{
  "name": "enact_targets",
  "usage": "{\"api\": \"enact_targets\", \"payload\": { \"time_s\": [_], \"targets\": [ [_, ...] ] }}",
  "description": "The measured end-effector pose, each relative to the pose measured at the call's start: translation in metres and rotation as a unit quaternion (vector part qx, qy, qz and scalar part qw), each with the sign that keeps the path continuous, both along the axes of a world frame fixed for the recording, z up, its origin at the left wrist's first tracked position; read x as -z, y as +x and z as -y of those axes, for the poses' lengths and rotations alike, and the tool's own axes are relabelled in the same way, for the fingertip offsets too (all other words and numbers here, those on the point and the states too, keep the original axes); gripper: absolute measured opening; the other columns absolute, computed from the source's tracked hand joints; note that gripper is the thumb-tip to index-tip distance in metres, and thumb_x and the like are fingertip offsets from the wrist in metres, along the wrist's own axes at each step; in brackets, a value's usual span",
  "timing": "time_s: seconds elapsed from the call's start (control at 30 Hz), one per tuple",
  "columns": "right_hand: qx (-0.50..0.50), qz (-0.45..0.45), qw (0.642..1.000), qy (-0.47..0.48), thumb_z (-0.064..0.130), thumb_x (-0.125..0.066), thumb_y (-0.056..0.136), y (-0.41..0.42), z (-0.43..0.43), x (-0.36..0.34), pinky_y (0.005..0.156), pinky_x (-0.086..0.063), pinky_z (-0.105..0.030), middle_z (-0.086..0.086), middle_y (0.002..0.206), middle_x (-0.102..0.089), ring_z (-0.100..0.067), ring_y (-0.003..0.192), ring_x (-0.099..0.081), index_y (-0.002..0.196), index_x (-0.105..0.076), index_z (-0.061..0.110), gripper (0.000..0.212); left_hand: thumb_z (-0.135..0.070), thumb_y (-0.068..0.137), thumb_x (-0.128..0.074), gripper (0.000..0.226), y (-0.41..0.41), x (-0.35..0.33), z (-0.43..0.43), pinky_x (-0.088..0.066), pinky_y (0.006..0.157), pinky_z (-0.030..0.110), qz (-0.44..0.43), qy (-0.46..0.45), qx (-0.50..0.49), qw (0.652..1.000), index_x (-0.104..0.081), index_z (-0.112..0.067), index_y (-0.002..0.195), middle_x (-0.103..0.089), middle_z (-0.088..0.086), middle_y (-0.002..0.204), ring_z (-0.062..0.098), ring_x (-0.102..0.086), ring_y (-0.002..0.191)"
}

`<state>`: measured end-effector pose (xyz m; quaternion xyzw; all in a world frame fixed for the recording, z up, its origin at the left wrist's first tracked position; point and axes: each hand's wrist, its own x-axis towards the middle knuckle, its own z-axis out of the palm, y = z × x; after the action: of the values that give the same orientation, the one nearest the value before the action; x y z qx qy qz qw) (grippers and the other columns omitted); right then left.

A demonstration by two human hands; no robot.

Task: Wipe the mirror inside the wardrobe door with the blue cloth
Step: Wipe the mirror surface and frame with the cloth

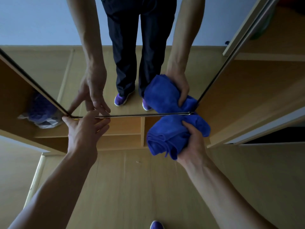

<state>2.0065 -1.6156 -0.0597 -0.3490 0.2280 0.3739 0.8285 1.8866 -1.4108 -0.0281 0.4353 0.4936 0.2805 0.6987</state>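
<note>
Head view, looking down the mirror mounted inside the wardrobe door. The right hand grips the bunched blue cloth, fingers and thumb curled round it. It presses the cloth against the glass at the mirror's lower corner, where the cloth laps over the mirror frame. The left hand is open, fingers straight and spread. Its thumb and fingertips touch the frame at the opposite lower corner, apparently steadying the door.

Progress (judged): wiping is under way at the bottom edge. The glass above both hands shows no streaks or smears, but whether it has been wiped cannot be told. The strip of glass between the two hands probably remains to be done.

Surface and room: the glass reflects the person's arms, dark trousers and purple shoes clearly, with a pale wall behind. Below the hands lie open wardrobe shelves in light wood and a wooden floor. A blurred purple-and-white bundle sits on a shelf just beyond the left hand. One purple shoe shows nearest the camera.
</note>
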Motion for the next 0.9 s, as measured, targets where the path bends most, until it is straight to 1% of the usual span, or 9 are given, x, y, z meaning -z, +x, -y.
{"api": "enact_targets", "payload": {
  "time_s": [0.17,0.23,0.3,0.4,0.47,0.57,0.73,0.83,0.9],
  "targets": [
    [-0.007,0.064,0.992,-0.112,0.024,-0.06,0.093,0.026,0.028,-0.006,0.076,-0.059,-0.041,-0.011,0.094,-0.075,-0.029,0.084,-0.074,0.101,-0.072,0.008,0.021,-0.012,0.103,-0.048,0.067,0.002,0.004,0.012,-0.058,0.092,0.043,0.015,-0.026,0.01,1.0,-0.011,-0.001,0.158,-0.059,0.028,0.133,0.03,-0.074,0.103],
    [-0.026,0.089,0.982,-0.166,0.026,-0.063,0.09,0.03,0.034,-0.01,0.081,-0.056,-0.046,-0.017,0.1,-0.073,-0.035,0.091,-0.072,0.105,-0.071,0.002,0.029,-0.01,0.106,-0.039,0.052,0.005,0.004,0.021,-0.057,0.091,0.04,0.041,-0.047,0.043,0.997,-0.023,0.005,0.153,-0.054,0.03,0.138,0.034,-0.069,0.111],
    [-0.032,0.124,0.969,-0.21,0.026,-0.066,0.088,0.035,0.039,-0.013,0.092,-0.052,-0.058,-0.024,0.111,-0.07,-0.043,0.105,-0.068,0.121,-0.064,-0.004,0.044,-0.007,0.104,-0.038,0.038,0.013,0.002,0.033,-0.055,0.094,0.04,0.064,-0.081,0.05,0.993,-0.042,0.004,0.14,-0.059,0.028,0.133,0.035,-0.068,0.113],
    [-0.027,0.175,0.952,-0.25,0.024,-0.069,0.085,0.043,0.048,-0.017,0.097,-0.05,-0.06,-0.025,0.114,-0.071,-0.042,0.105,-0.069,0.118,-0.066,-0.002,0.042,-0.015,0.102,-0.05,0.016,0.033,-0.003,0.054,-0.052,0.103,0.044,0.083,-0.156,0.058,0.982,-0.061,-0.007,0.108,-0.067,0.021,0.116,0.033,-0.07,0.11],
    [-0.024,0.201,0.943,-0.266,0.023,-0.071,0.082,0.048,0.051,-0.022,0.095,-0.052,-0.059,-0.024,0.109,-0.072,-0.039,0.1,-0.072,0.112,-0.069,0.001,0.037,-0.017,0.101,-0.052,0.011,0.045,-0.004,0.068,-0.051,0.105,0.045,0.106,-0.205,0.065,0.971,-0.062,-0.011,0.1,-0.067,0.019,0.114,0.034,-0.069,0.111],
    [-0.038,0.219,0.932,-0.285,0.026,-0.073,0.077,0.05,0.053,-0.026,0.09,-0.057,-0.055,-0.016,0.099,-0.076,-0.033,0.092,-0.075,0.104,-0.072,0.008,0.033,-0.015,0.099,-0.05,0.014,0.057,-0.001,0.083,-0.05,0.105,0.048,0.144,-0.255,0.057,0.954,-0.06,-0.009,0.106,-0.063,0.02,0.126,0.037,-0.068,0.113],
    [-0.049,0.221,0.926,-0.304,0.03,-0.074,0.08,0.054,0.055,-0.036,0.073,-0.059,-0.038,-0.003,0.08,-0.078,-0.024,0.08,-0.077,0.093,-0.073,0.015,0.02,-0.011,0.093,-0.048,0.019,0.072,-0.002,0.098,-0.047,0.108,0.051,0.177,-0.3,0.053,0.936,-0.059,-0.016,0.108,-0.059,0.023,0.131,0.039,-0.066,0.114],
    [-0.03,0.253,0.92,-0.298,0.032,-0.076,0.076,0.06,0.054,-0.063,0.069,-0.055,-0.033,-0.002,0.083,-0.078,-0.02,0.08,-0.076,0.098,-0.073,0.014,0.029,-0.012,0.091,-0.051,0.022,0.075,-0.001,0.102,-0.051,0.102,0.05,0.174,-0.3,0.046,0.937,-0.062,-0.013,0.109,-0.062,0.015,0.125,0.034,-0.066,0.113],
    [-0.022,0.277,0.919,-0.28,0.034,-0.075,0.071,0.062,0.055,-0.085,0.073,-0.058,-0.037,-0.006,0.09,-0.078,-0.023,0.085,-0.076,0.102,-0.073,0.011,0.039,-0.013,0.092,-0.052,0.024,0.075,0.0,0.103,-0.052,0.099,0.05,0.176,-0.303,0.041,0.936,-0.062,-0.013,0.113,-0.062,0.014,0.122,0.033,-0.066,0.113]
  ]
}}
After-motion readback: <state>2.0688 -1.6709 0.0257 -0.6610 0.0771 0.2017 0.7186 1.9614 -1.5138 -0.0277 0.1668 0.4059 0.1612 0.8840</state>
